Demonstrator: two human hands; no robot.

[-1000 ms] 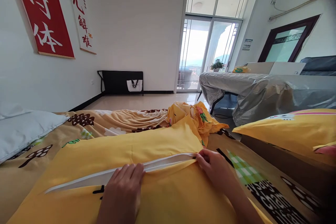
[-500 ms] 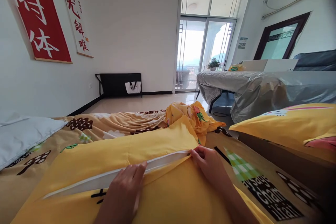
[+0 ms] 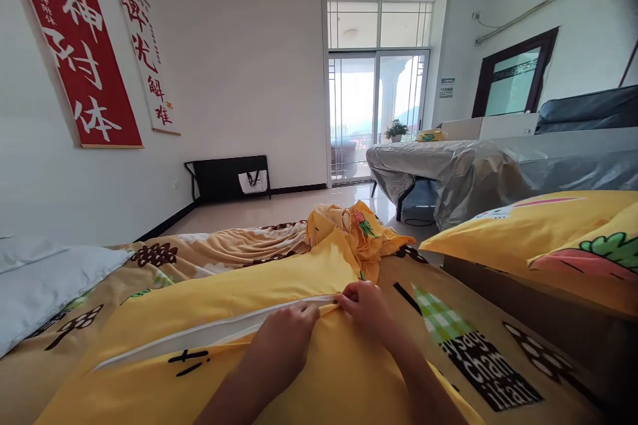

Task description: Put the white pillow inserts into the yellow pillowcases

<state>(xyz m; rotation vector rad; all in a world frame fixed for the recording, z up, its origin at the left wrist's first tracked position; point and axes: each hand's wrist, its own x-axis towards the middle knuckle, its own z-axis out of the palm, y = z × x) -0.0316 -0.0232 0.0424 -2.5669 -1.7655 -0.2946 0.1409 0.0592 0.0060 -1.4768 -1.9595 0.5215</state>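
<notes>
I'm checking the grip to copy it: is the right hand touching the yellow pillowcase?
Touching. The head view shows it: thumb and finger of the right hand pinch the yellow pillowcase at the opening's right end.

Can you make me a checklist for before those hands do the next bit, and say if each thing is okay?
1. Right hand at the opening's right end: ok, fingertips pinching the yellow pillowcase there.
2. Left hand beside it: ok, resting on the opening's near edge.
3. Opening shut: not ok, a long white gap shows.
4. Zip pull in the fingers: cannot tell, too small and hidden.
5. Bunched yellow cloth out of their grip: ok, it lies beyond them.
</notes>
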